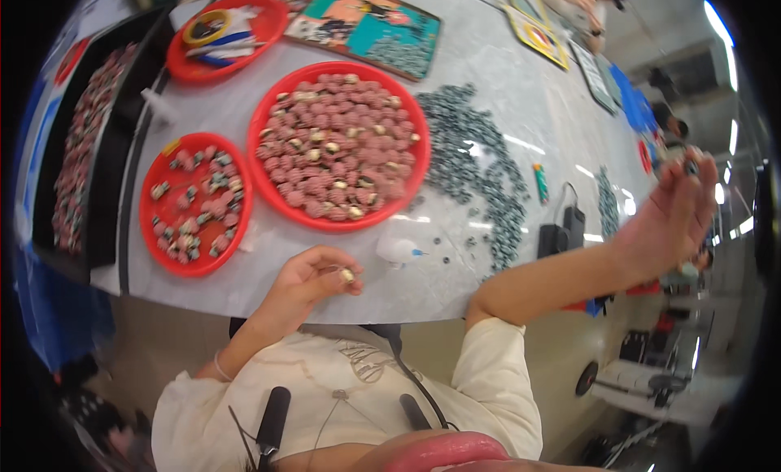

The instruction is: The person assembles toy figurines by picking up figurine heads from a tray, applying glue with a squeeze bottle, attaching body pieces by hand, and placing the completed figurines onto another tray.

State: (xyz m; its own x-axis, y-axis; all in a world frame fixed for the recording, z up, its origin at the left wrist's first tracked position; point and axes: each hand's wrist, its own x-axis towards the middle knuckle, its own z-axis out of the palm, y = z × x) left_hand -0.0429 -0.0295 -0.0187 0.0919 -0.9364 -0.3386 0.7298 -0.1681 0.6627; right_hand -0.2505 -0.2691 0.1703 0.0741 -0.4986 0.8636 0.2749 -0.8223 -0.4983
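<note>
My left hand (305, 283) is at the table's near edge. Its thumb and fingers pinch a small cream-coloured piece (347, 276), of the same kind as the cream bits among the pink ones. Raised far out to the right, my right hand (667, 216) has its fingertips closed on a small dark grey part (691, 168). A white squeeze bottle with a blue tip (399, 251) lies just right of my left hand. Beyond it, a large red basin (422, 167) is heaped with ridged pink and cream pieces. Many grey parts (472, 142) are spread loose to its right.
A smaller red tray (146, 216) holds assembled pieces. Left of it stands a long black bin (122, 163) of similar pieces. Farther back are a red tray of tools (281, 20) and a picture-printed tray (382, 32). Black adapters (561, 232) and a green tube (541, 183) lie right.
</note>
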